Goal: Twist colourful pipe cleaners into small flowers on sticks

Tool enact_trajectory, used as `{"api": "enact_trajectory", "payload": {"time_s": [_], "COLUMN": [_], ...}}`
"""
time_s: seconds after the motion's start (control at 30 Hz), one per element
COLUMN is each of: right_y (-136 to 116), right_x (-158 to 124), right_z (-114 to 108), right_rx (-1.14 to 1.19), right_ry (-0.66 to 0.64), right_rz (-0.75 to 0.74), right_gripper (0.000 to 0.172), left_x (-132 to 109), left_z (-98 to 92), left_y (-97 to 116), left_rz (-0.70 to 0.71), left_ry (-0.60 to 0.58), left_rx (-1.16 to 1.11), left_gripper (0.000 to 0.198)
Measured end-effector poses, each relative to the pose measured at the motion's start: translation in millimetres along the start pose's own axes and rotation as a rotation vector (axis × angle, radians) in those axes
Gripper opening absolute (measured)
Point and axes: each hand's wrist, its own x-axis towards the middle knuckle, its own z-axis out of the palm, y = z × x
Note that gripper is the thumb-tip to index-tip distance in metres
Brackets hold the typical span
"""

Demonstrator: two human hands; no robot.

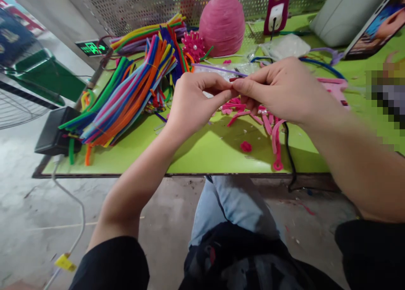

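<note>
My left hand [193, 100] and my right hand [281, 92] meet above the green table [202, 151], thumbs and forefingers pinched together on a small dark red piece [233, 79] between them. What that piece is I cannot make out. A thin purple pipe cleaner [218, 69] runs just behind the fingertips. Under the hands lie several pink pipe cleaner pieces [268, 125] and a small pink rosette [246, 146].
A big bundle of many-coloured pipe cleaners [126, 96] fills the table's left. A pink dome [222, 22], a pink flower [193, 45], clear plastic bags [284, 47] and a plugged-in charger [276, 9] stand at the back. A black cable [289, 155] hangs over the front edge. A black box [52, 134] sits at left.
</note>
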Motion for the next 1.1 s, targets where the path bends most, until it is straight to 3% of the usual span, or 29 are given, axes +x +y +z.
{"api": "enact_trajectory", "payload": {"time_s": [0.1, 0.2, 0.37, 0.43, 0.63, 0.77, 0.87, 1.0, 1.1], "right_y": [0, -1, -5, -7, -9, -9, -7, -1, 2], "right_x": [1, 2, -1, -3, -4, -6, -7, -4, -1], "right_z": [0, 0, 1, 1, 1, -2, -4, -5, -5], "right_rx": [-0.141, -0.307, -0.263, -0.219, -0.237, -0.312, -0.318, -0.292, -0.26], "right_ry": [0.018, 0.072, 0.037, 0.031, 0.036, 0.053, 0.043, 0.051, 0.037], "right_rz": [-0.088, -0.251, -0.335, -0.333, -0.343, -0.4, -0.462, -0.599, -0.602], "right_gripper": [0.06, 0.057, 0.051, 0.052, 0.049, 0.043, 0.043, 0.038, 0.037], "left_x": [-1, 0, 2, 3, 4, 3, -1, -6, -6], "left_z": [-0.3, -1.6, -5.8, -5.9, 2.3, 2.3, -0.9, -4.7, -5.1], "left_y": [-2, -4, -3, -3, -15, -12, -2, 5, 2], "left_rz": [-0.015, -0.106, -0.405, -0.454, -0.409, -0.433, -0.464, -0.492, -0.486], "left_ry": [0.025, -0.025, -0.193, -0.248, -0.295, -0.274, -0.274, -0.25, -0.291], "left_rx": [0.019, -0.079, -0.483, -0.547, -0.435, -0.432, -0.488, -0.703, -0.803], "left_gripper": [0.017, 0.014, 0.01, 0.012, 0.022, 0.023, 0.017, 0.022, 0.027]}}
